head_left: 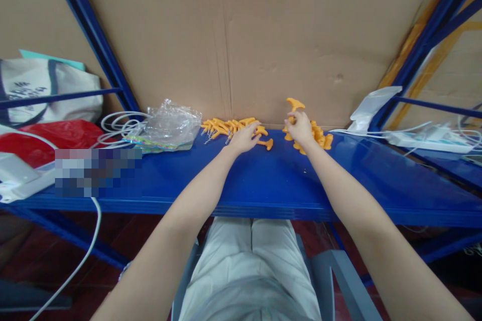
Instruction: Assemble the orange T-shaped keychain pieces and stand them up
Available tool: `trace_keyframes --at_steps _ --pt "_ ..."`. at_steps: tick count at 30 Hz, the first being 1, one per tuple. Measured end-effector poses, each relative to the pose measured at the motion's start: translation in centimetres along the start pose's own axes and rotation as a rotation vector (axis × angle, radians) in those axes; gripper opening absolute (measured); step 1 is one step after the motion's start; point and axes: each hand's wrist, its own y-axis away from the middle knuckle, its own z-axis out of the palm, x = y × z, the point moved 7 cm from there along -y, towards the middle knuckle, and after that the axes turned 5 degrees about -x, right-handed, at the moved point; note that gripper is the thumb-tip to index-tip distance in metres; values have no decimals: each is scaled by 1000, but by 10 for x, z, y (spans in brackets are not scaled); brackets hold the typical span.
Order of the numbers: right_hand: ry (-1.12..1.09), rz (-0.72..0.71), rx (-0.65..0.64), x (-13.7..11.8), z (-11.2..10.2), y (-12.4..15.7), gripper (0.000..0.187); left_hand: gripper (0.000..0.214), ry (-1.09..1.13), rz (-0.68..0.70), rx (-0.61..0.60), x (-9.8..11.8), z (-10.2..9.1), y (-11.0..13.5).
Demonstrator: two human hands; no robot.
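Note:
My left hand (246,138) rests palm down at the right end of a row of several small orange plastic pieces (226,127) lying on the blue shelf (263,180); its fingers curl over one of them. A single orange piece (266,144) lies just right of that hand. My right hand (300,128) is closed on an upright orange piece (294,105) whose curved top sticks out above the fingers. Around that hand sits a second heap of orange pieces (320,136).
Brown cardboard (244,35) backs the shelf. A crumpled clear plastic bag (171,123) and coiled white cable (118,128) lie left. A white bag (371,103), a white power strip (429,141) and cables lie right. A red bag (56,135) and canvas tote (45,88) sit far left.

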Motion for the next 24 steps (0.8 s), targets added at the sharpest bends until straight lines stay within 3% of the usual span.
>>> trace_keyframes --at_steps 7,15,19,24 --pt "-163 107 88 22 -19 -20 37 40 16 39 -26 3 6 -2" --pt "-372 256 77 35 -29 -69 42 36 20 119 -51 7 13 -3" --pt "-379 301 33 37 -14 -94 35 36 33 100 -70 7 14 -2" --pt "-254 313 -158 40 26 -109 18 39 27 83 -68 5 15 -2"
